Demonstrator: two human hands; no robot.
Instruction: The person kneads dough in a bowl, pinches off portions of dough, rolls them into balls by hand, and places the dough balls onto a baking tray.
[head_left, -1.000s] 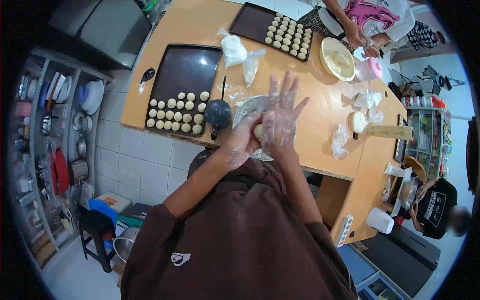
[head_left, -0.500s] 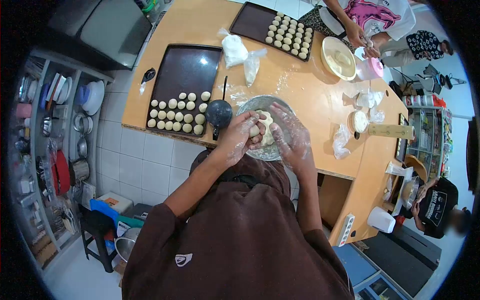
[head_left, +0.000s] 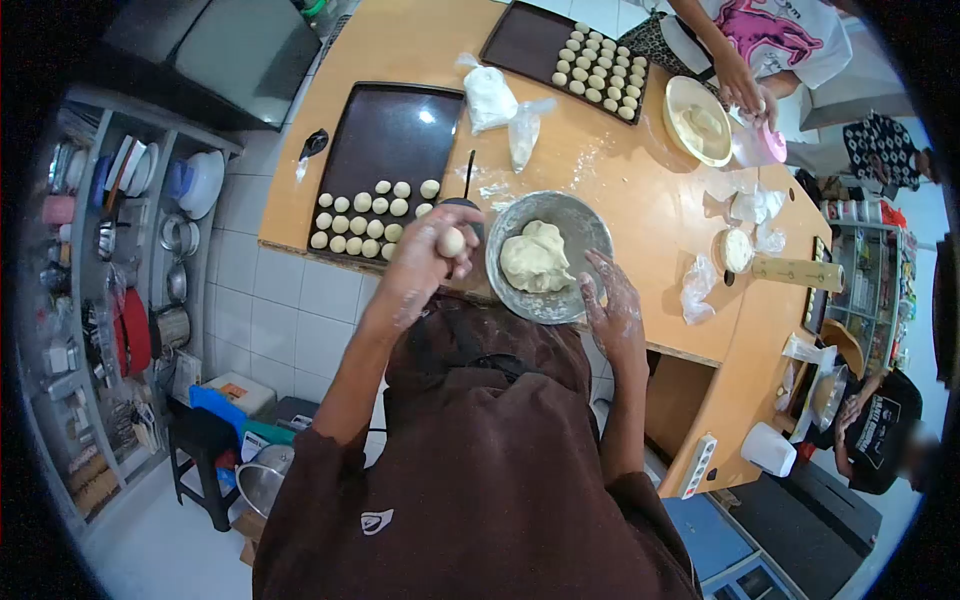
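My left hand (head_left: pixel 418 262), dusted with flour, has its fingers curled round a small dough ball (head_left: pixel 451 242). It is between the metal bowl and the near tray, partly covering a dark round scale or scoop-like thing behind it. In the metal bowl (head_left: pixel 590 225) lies a large pale lump of dough (head_left: pixel 535 258). My right hand (head_left: pixel 614 308) is at the bowl's right rim, its floury fingers apart with nothing in them. Rows of dough balls (head_left: pixel 372 230) fill the near end of the dark baking tray (head_left: pixel 395 130) on the left.
Two plastic bags of white powder (head_left: pixel 490 98) stand behind the bowl. A second tray (head_left: pixel 525 45) of dough balls and a cream basin (head_left: pixel 675 130) are farther back, beside a co-worker's hands (head_left: pixel 745 92). A rolling pin-like cylinder (head_left: pixel 798 271) lies right; another person works beyond.
My hands have drawn apart. The left moved left from over the bowl with the dough ball; the right dropped to the rim, uncovering the dough lump. The view shifted slightly.
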